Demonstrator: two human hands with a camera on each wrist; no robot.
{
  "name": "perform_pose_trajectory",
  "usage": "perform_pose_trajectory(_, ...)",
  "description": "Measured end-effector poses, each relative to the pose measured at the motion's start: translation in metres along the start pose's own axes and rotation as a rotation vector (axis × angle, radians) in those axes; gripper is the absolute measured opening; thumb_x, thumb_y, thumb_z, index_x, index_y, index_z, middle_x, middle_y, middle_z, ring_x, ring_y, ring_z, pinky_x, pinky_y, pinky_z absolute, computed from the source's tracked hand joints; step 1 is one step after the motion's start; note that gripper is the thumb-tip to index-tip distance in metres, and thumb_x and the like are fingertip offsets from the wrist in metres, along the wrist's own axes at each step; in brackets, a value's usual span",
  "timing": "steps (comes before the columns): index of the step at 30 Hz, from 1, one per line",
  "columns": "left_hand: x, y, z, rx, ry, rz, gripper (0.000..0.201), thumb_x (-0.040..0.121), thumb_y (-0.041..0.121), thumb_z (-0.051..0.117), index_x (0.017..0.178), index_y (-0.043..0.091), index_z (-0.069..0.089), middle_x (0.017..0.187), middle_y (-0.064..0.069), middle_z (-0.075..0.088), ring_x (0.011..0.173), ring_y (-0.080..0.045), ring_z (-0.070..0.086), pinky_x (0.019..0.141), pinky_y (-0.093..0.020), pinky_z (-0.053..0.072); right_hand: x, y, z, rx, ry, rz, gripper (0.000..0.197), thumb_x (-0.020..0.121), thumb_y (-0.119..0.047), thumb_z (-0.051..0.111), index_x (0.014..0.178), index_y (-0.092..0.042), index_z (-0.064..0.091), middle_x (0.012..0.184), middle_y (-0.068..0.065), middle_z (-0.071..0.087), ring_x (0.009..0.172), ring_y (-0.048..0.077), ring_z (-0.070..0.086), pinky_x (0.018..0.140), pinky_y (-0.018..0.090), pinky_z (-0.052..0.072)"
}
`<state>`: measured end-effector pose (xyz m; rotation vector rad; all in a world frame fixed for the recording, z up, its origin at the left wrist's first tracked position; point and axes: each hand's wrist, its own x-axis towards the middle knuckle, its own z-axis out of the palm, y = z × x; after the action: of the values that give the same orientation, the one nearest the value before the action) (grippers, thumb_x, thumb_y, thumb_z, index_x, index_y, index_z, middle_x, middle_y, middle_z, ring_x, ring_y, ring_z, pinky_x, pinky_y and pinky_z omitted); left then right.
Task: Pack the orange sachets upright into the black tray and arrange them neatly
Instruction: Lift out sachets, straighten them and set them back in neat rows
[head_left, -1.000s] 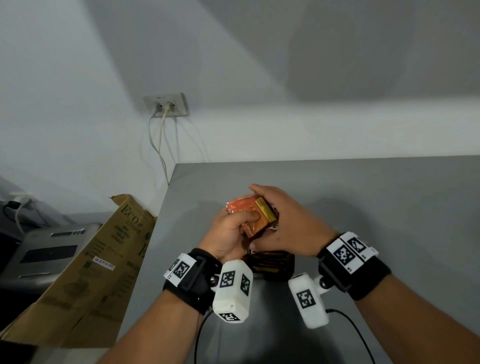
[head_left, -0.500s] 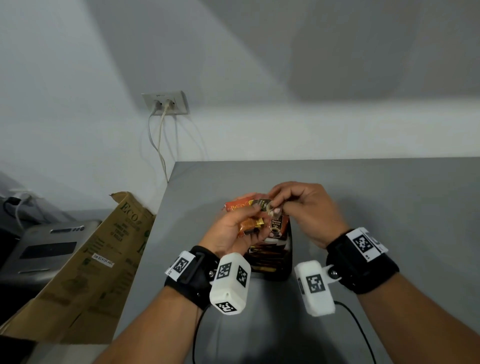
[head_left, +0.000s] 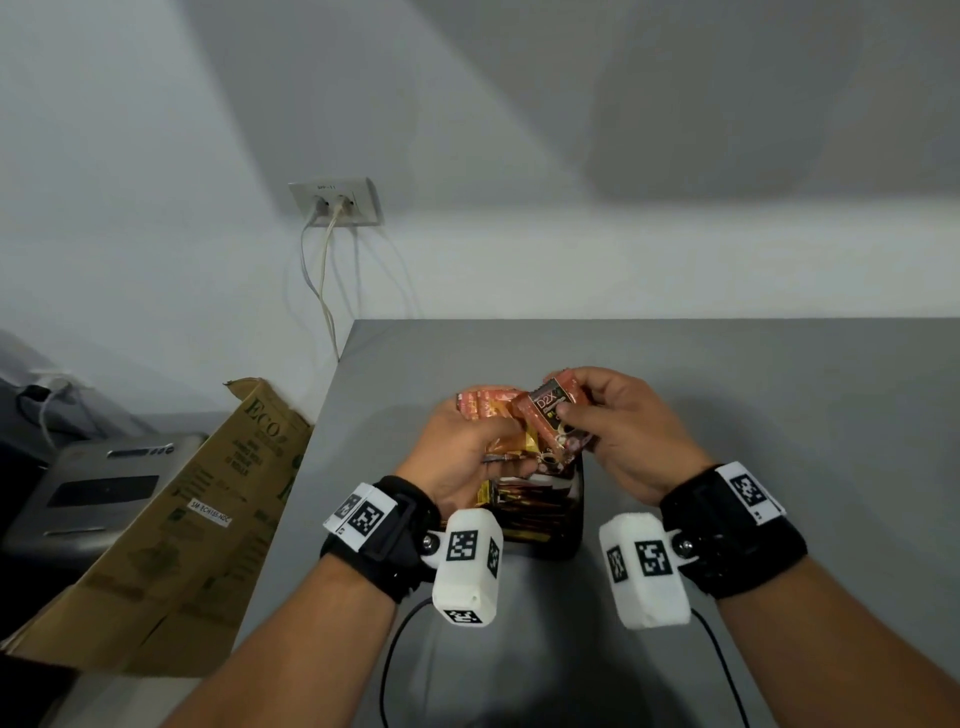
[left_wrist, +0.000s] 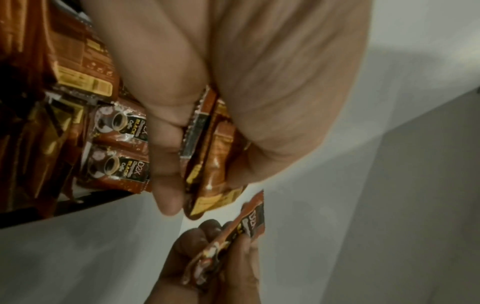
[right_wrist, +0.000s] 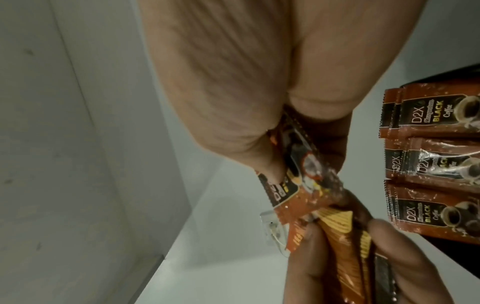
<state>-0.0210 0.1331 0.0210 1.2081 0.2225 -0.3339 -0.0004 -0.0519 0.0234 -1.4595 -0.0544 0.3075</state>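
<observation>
My left hand (head_left: 467, 447) grips a small bundle of orange sachets (head_left: 485, 408) above the black tray (head_left: 574, 530); the same bundle (left_wrist: 207, 164) shows between its fingers in the left wrist view. My right hand (head_left: 597, 415) pinches a single orange sachet (head_left: 553, 415) marked D2X, held just right of the bundle over the tray's far end. That sachet (right_wrist: 116, 185) sits between thumb and fingers in the right wrist view. The tray holds several sachets (head_left: 530, 512) standing in rows, also seen as packed sachets (right_wrist: 428, 164).
The tray stands on a grey table (head_left: 727, 415) near its left edge. A brown cardboard box (head_left: 171, 530) and a grey machine (head_left: 93, 493) lie left of the table. A wall socket (head_left: 335, 202) with cables hangs behind. Wrist-camera cables (head_left: 395, 649) trail over the table's front.
My right hand drew one sachet out of the bundle and moved it slightly right and up. The left hand kept the remaining bundle over the tray.
</observation>
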Motion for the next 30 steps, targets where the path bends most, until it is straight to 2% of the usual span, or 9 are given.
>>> perform_pose_trajectory(4,0.002,-0.004,0.001,0.091,-0.03,0.008,0.036,0.083,-0.006,0.072,0.118,-0.007,0.061,0.095,-0.021,0.072,0.077,-0.03,0.072,0.058,-0.033,0.059,0.002,0.005,0.001,-0.117,-0.082,0.051,0.016,0.095,-0.006,0.061,0.106,-0.011,0.072,0.102,0.013,0.075,0.092,0.027,0.071,0.089,0.045,0.055)
perform_pose_trajectory(7,0.005,-0.005,0.002,0.053,0.055,0.004,0.03,0.088,0.004,0.072,0.116,-0.001,0.062,0.089,-0.016,0.07,0.068,-0.021,0.068,0.054,-0.032,0.054,0.002,0.007,0.006,-0.026,0.079,0.026,0.014,0.095,-0.004,0.059,0.1,-0.01,0.071,0.096,0.011,0.076,0.085,0.024,0.071,0.082,0.045,0.056)
perform_pose_trajectory(10,0.007,-0.005,0.003,-0.155,0.09,-0.04,0.019,0.09,0.019,0.068,0.107,0.011,0.065,0.08,-0.009,0.066,0.065,-0.017,0.063,0.053,-0.03,0.053,0.003,0.007,0.004,-0.329,0.286,-0.201,0.015,0.093,-0.01,0.064,0.088,-0.023,0.071,0.085,-0.002,0.074,0.076,0.015,0.07,0.075,0.036,0.057)
perform_pose_trajectory(12,0.007,-0.003,0.005,-0.194,0.083,0.008,0.028,0.082,0.026,0.072,0.105,0.013,0.064,0.081,-0.008,0.067,0.066,-0.016,0.064,0.054,-0.027,0.052,-0.002,0.007,0.006,-0.543,0.235,-0.358,0.017,0.089,-0.012,0.071,0.089,-0.029,0.075,0.086,-0.011,0.072,0.08,0.006,0.066,0.077,0.023,0.052)
perform_pose_trajectory(15,0.012,0.0,0.01,-0.11,0.116,0.113,0.025,0.084,0.012,0.074,0.107,0.012,0.064,0.083,-0.004,0.071,0.068,-0.014,0.068,0.053,-0.024,0.05,-0.009,0.012,0.013,-0.709,0.035,-0.484,0.019,0.087,-0.011,0.074,0.098,-0.025,0.079,0.089,-0.016,0.069,0.084,0.001,0.064,0.077,0.012,0.047)
perform_pose_trajectory(19,0.018,-0.001,0.011,0.055,0.218,0.224,0.021,0.087,-0.006,0.064,0.101,0.01,0.067,0.082,-0.009,0.071,0.075,-0.024,0.069,0.062,-0.033,0.055,-0.013,0.011,0.016,-0.734,-0.068,-0.459,0.018,0.088,-0.009,0.071,0.095,-0.024,0.076,0.092,-0.015,0.068,0.087,0.003,0.063,0.08,0.024,0.052)
perform_pose_trajectory(22,0.018,-0.002,0.006,0.122,0.212,0.251,0.025,0.087,-0.009,0.063,0.1,0.012,0.067,0.078,-0.005,0.073,0.074,-0.024,0.07,0.068,-0.037,0.056,-0.011,0.002,0.015,-0.602,0.04,-0.272,0.017,0.094,-0.01,0.061,0.092,-0.027,0.062,0.1,-0.011,0.061,0.093,0.008,0.062,0.084,0.027,0.051)
perform_pose_trajectory(26,0.012,-0.001,0.007,0.073,0.105,0.221,0.027,0.09,-0.009,0.062,0.11,0.008,0.065,0.093,-0.013,0.073,0.085,-0.029,0.071,0.075,-0.04,0.059,-0.006,-0.002,0.014,-0.196,0.09,-0.004,0.017,0.096,-0.005,0.056,0.103,-0.02,0.055,0.097,0.005,0.07,0.085,0.018,0.069,0.078,0.038,0.057)
perform_pose_trajectory(30,0.005,0.001,0.007,-0.093,0.085,0.104,0.023,0.099,0.0,0.047,0.117,0.004,0.061,0.103,-0.019,0.073,0.088,-0.03,0.071,0.066,-0.039,0.06,-0.002,-0.004,0.011,0.137,0.141,0.056,0.03,0.098,0.004,0.051,0.122,-0.013,0.052,0.099,0.008,0.071,0.076,0.015,0.071,0.062,0.027,0.055)
